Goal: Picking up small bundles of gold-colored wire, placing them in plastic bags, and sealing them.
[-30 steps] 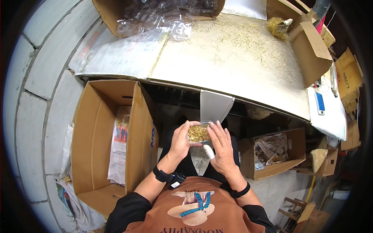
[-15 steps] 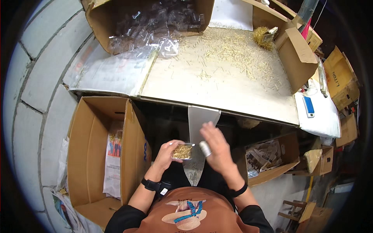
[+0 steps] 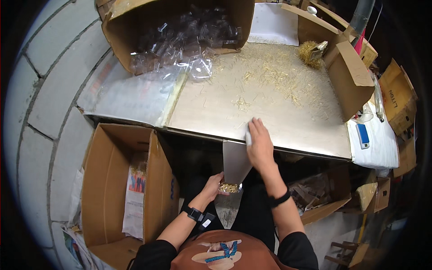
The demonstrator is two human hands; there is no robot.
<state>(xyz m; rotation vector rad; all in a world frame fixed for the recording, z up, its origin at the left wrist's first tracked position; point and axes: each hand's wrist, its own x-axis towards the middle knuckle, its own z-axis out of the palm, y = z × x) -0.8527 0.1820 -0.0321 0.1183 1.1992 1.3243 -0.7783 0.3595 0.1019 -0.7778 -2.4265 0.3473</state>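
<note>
My left hand (image 3: 211,186) is closed round a small clear plastic box (image 3: 230,187) full of thin gold-coloured wire pieces, held below the table's front edge beside a grey sloping panel (image 3: 235,157). At that edge, my right hand (image 3: 261,145) lies over the tabletop (image 3: 211,114), its fingers stretched out and close together, with a white wrapping on the thumb. Nothing shows in it. Loose gold wire pieces (image 3: 274,76) are scattered over the far part of the table, with a few just ahead of my right fingertips. Their exact kind is too small to tell.
A tipped cardboard box (image 3: 119,42) of clear plastic boxes (image 3: 193,45) stands at the back left. A tall carton (image 3: 108,180) with newspaper sits lower left, another carton (image 3: 333,204) lower right. A blue-and-white device (image 3: 362,136) and a gold wire bundle (image 3: 310,54) are at right.
My right hand has moved forward from beside the filled box to the table's front edge. My left hand, still holding the box, has shifted right and slightly nearer, beside the panel.
</note>
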